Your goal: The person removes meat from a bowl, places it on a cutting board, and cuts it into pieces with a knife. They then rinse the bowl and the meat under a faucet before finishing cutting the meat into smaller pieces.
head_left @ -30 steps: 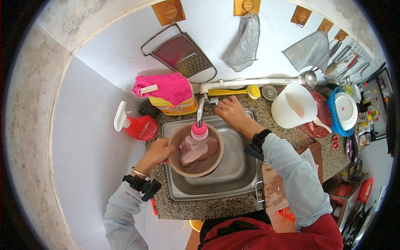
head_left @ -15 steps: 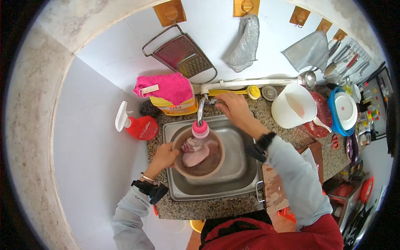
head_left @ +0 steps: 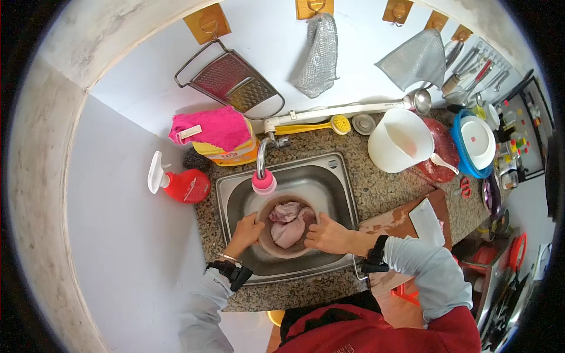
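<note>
A beige bowl [head_left: 285, 254] is held over the steel sink [head_left: 334, 197], with pieces of pale pink raw meat [head_left: 288, 232] in it. My left hand [head_left: 247, 231] grips the bowl's left rim. On the opposite side, my right hand [head_left: 328, 236] has its fingers closed on the right rim. Just behind the bowl hangs the pink nozzle [head_left: 263, 183] of the curved tap [head_left: 261, 157]; the bowl sits in front of it, not under it. Whether liquid lies around the meat is hard to make out.
Left of the sink stand a red spray bottle [head_left: 187, 186] and a yellow container [head_left: 232, 154] under a pink cloth [head_left: 212, 128]. To the right are a white jug [head_left: 397, 144], a blue basin [head_left: 462, 147], and a cutting board [head_left: 385, 223] bearing a cleaver [head_left: 427, 222].
My right hand has left the tap handle and taken hold of the bowl's right rim. The bowl has come out from under the nozzle, toward me and to the right.
</note>
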The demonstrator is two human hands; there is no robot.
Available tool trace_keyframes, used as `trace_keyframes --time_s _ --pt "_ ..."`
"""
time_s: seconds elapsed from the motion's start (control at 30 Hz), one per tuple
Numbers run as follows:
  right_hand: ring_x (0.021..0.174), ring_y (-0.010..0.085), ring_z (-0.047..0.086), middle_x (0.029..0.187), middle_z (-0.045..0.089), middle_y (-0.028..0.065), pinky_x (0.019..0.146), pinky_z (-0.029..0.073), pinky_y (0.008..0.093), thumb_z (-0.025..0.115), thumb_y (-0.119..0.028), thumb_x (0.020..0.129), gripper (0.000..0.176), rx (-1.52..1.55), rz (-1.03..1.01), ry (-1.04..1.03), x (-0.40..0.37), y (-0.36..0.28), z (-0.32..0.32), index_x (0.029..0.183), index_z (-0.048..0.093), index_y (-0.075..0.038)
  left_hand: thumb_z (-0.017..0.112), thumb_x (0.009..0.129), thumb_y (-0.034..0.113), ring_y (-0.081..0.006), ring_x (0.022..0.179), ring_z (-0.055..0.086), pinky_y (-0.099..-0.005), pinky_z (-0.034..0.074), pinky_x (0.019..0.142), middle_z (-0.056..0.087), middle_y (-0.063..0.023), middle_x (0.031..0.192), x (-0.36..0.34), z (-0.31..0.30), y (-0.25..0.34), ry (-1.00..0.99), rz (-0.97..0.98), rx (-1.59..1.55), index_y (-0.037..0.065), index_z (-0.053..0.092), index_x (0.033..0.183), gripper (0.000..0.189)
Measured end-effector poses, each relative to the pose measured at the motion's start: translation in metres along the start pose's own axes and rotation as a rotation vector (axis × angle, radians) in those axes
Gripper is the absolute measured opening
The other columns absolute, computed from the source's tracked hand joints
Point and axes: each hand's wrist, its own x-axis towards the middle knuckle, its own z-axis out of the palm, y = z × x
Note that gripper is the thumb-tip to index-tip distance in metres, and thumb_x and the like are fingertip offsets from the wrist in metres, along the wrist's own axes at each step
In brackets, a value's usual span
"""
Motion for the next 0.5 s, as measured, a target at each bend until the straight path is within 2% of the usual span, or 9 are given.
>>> trace_keyframes --time_s 0.03,0.07,0.13,0.17,0.23,0.27,0.33,0.37,0.5 --pt "0.085 0.0148 0.058 0.078 0.063 -0.0048 0.078 0.042 0.0456 0.064 -0.021 0.076 0.01 0.005 -0.011 0.018 -0.001 -0.001 -0.002 0.083 0.063 -0.015 0.06 0.081 0.018 -0.0296 0.071 0.068 -0.0397 0.054 0.061 0.066 -0.0199 0.084 -0.002 0.003 0.003 0.006 -0.033 -0.002 -0.003 0.058 0.095 0.025" --pt "0.085 0.0148 0.058 0.078 0.063 -0.0048 0.078 0.042 0.0456 0.064 -0.021 0.076 0.01 0.007 -0.01 0.017 -0.001 -0.001 -0.003 0.083 0.063 -0.015 0.06 0.081 0.018 -0.0296 0.071 0.068 -0.0397 0.054 0.061 0.066 -0.0199 0.084 -0.007 0.009 0.006 0.004 -0.035 -0.002 -0.003 0.058 0.095 0.025" --pt "0.085 0.0148 0.058 0.076 0.062 -0.0044 0.077 0.042 0.0448 0.063 -0.021 0.075 0.01 0.013 -0.001 -0.003 -0.001 -0.001 -0.003 0.082 0.062 -0.014 0.066 0.08 0.023 -0.0309 0.098 0.064 -0.0428 0.053 0.079 0.06 -0.0204 0.116 -0.018 0.021 0.017 0.507 0.568 0.348 0.002 0.057 0.109 0.036" --pt "0.085 0.0148 0.058 0.076 0.062 -0.0044 0.077 0.042 0.0448 0.063 -0.021 0.075 0.01 0.015 -0.001 -0.003 -0.001 -0.002 -0.001 0.082 0.062 -0.014 0.066 0.08 0.023 -0.0309 0.098 0.064 -0.0428 0.053 0.079 0.06 -0.0204 0.116 -0.016 0.028 0.018 0.506 0.567 0.347 0.002 0.057 0.109 0.036" --pt "0.085 0.0151 0.058 0.076 0.062 -0.0041 0.076 0.041 0.0444 0.063 -0.021 0.076 0.01 -0.005 -0.042 -0.001 -0.002 -0.003 0.004 0.083 0.062 -0.014 0.068 0.079 0.019 -0.0424 0.116 0.051 -0.0482 0.044 0.096 0.044 -0.0259 0.135 -0.008 0.044 0.013 -0.025 0.446 0.189 0.002 0.052 0.122 0.049" --pt "0.085 0.0151 0.058 0.076 0.062 -0.0041 0.076 0.041 0.0444 0.063 -0.021 0.076 0.01 -0.004 -0.044 -0.001 -0.002 -0.005 0.005 0.083 0.062 -0.014 0.068 0.079 0.019 -0.0424 0.116 0.051 -0.0482 0.044 0.096 0.044 -0.0259 0.135 -0.002 0.057 0.007 -0.023 0.444 0.189 0.002 0.052 0.122 0.049" --pt "0.084 0.0155 0.058 0.074 0.061 -0.0039 0.076 0.04 0.0443 0.063 -0.021 0.076 0.01 0.01 -0.075 -0.008 0.0 -0.009 0.005 0.082 0.062 -0.013 0.068 0.077 0.016 -0.0518 0.116 0.048 -0.0528 0.043 0.098 0.034 -0.0347 0.138 0.007 0.089 -0.009 -0.071 0.433 0.513 -0.001 0.041 0.131 0.063" --pt "0.084 0.0155 0.058 0.074 0.061 -0.0039 0.076 0.04 0.0443 0.063 -0.021 0.076 0.01 0.01 -0.073 -0.01 0.002 -0.011 0.006 0.082 0.062 -0.013 0.063 0.08 0.015 -0.0583 0.109 0.048 -0.0558 0.047 0.091 0.036 -0.0337 0.133 0.007 0.099 -0.009 -0.003 0.473 0.561 0.002 0.034 0.134 0.062" --pt "0.079 0.0141 0.057 0.07 0.057 -0.0043 0.074 0.04 0.0405 0.061 -0.022 0.074 0.007 -0.034 -0.089 0.061 0.007 -0.016 0.009 0.076 0.06 -0.015 0.063 0.082 0.019 -0.0611 0.115 0.043 -0.0577 0.047 0.091 0.028 -0.034 0.142 0.018 0.116 -0.012 -0.188 0.341 0.528 0.002 0.032 0.138 0.066"
